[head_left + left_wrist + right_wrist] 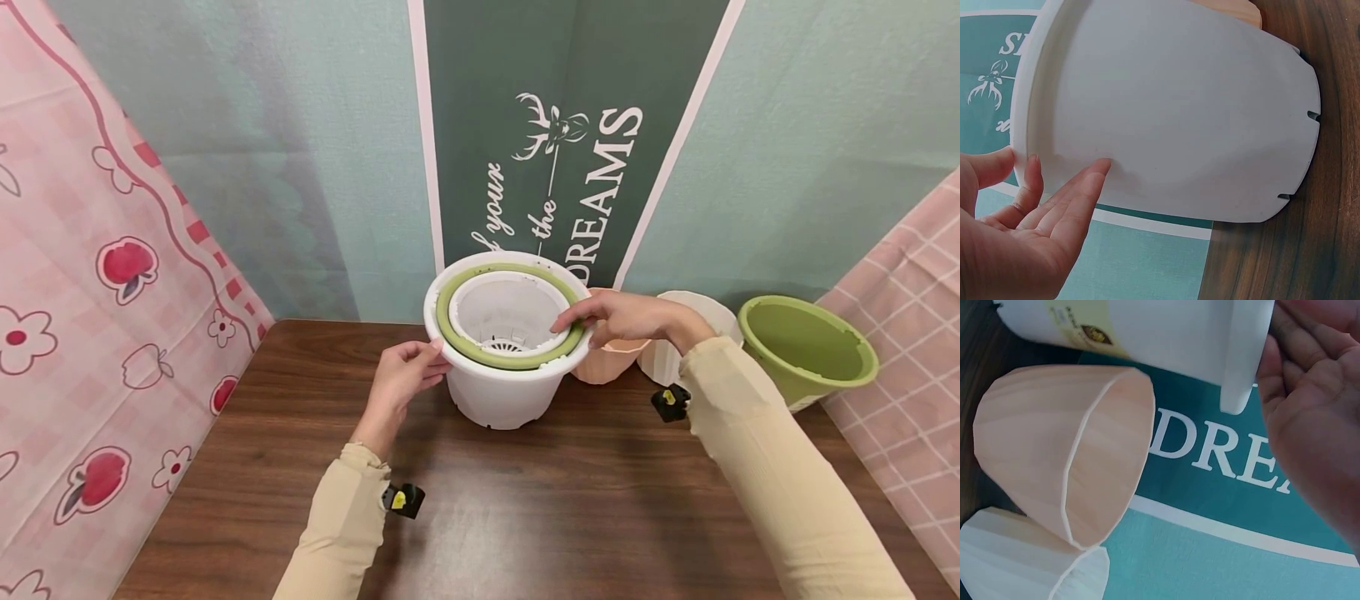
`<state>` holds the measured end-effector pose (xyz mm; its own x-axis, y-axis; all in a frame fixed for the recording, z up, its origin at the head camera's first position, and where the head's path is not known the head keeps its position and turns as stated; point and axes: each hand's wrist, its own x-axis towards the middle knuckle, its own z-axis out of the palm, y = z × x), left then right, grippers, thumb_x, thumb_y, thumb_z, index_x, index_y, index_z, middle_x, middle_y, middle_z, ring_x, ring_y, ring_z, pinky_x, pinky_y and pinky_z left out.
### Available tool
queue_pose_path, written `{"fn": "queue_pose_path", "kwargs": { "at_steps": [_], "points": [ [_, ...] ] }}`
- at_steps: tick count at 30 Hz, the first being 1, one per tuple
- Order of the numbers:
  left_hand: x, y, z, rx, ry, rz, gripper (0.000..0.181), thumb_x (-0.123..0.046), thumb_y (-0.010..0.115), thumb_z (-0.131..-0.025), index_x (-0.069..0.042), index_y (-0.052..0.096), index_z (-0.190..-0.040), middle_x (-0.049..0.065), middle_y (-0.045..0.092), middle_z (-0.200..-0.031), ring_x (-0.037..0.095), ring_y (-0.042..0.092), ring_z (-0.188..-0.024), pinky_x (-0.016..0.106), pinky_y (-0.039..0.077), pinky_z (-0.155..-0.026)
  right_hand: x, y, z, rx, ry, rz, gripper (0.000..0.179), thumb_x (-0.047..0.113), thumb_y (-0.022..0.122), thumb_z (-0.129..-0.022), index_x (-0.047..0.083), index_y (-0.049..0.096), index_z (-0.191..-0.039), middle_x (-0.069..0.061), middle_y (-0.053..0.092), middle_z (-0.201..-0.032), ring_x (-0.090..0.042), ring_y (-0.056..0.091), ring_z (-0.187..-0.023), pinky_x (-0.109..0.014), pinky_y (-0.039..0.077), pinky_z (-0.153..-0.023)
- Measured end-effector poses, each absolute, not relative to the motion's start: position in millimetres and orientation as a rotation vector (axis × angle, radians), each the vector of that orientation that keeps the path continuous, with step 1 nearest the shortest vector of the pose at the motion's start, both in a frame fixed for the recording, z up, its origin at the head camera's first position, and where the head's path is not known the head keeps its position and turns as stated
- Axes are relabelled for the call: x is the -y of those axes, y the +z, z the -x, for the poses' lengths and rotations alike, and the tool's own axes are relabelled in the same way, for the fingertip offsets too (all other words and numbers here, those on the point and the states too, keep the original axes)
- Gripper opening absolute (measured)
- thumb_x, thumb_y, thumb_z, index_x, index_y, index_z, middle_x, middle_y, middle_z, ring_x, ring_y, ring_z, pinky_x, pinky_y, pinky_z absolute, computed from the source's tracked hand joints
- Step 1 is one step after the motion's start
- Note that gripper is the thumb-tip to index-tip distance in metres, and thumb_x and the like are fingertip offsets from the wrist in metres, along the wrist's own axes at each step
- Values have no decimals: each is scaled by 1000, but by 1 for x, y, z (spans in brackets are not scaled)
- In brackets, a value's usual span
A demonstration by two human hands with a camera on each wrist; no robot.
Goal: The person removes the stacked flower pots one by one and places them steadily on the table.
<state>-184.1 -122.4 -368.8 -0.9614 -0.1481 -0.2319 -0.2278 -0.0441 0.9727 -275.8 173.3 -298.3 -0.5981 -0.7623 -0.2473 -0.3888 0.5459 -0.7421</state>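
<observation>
A large white flowerpot (502, 396) stands on the table with a green flowerpot (447, 310) nested in it. Inside the green one sits a smaller white flowerpot (487, 300) with a slotted bottom. My left hand (401, 375) pinches the large pot's left rim, thumb at the edge; in the left wrist view its other fingers (1094, 175) extend along the pot's side. At the right side, my right hand (626, 315) grips the rims, one finger reaching over to the inner white pot. In the right wrist view its other fingers (1272, 369) curl against the outer rim.
To the right on the dark wooden table (525, 517) stand a peach pot (600, 364), a white pot (658, 358) partly behind my right forearm, and a green pot (783, 367). A printed curtain (330, 208) hangs close behind them. Pink cloth (82, 350) borders the left.
</observation>
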Motion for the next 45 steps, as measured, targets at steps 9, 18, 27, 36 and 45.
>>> {"fn": "queue_pose_path", "kwargs": {
  "at_steps": [9,18,27,36,45],
  "points": [
    [123,-370,183,-2135,2194,416,26,-20,58,-91,4,60,-98,18,66,-95,26,65,-89,37,52,-81,-166,-297,272,-2236,-906,889,50,-18,45,-65,-9,57,-113,-16,55,-108,-22,50,-91,-23,47,-72],
    [123,-369,183,-2137,2188,425,26,-21,58,-91,4,61,-98,18,66,-96,27,65,-90,36,52,-81,-160,-293,267,-2329,-816,912,52,-18,43,-63,-6,61,-110,-13,58,-104,-23,50,-90,-23,45,-67],
    [122,-368,183,-2137,2183,432,26,-20,58,-91,4,61,-99,19,65,-96,27,65,-91,36,52,-81,-159,-295,262,-2468,-719,913,51,-15,45,-61,2,66,-104,-10,57,-99,-22,48,-89,-26,43,-70],
    [123,-368,183,-2141,2175,434,26,-21,58,-91,4,61,-98,19,65,-97,27,65,-91,34,52,-79,-156,-296,264,-2534,-660,916,46,-14,49,-60,8,68,-96,-2,60,-84,-18,49,-76,-28,43,-66],
    [123,-368,184,-2140,2174,430,26,-22,58,-91,4,60,-98,19,65,-98,26,65,-90,34,52,-79,-155,-297,263,-2595,-593,944,44,-11,52,-60,12,69,-94,-1,58,-76,-15,47,-70,-28,41,-63]
  ]
}}
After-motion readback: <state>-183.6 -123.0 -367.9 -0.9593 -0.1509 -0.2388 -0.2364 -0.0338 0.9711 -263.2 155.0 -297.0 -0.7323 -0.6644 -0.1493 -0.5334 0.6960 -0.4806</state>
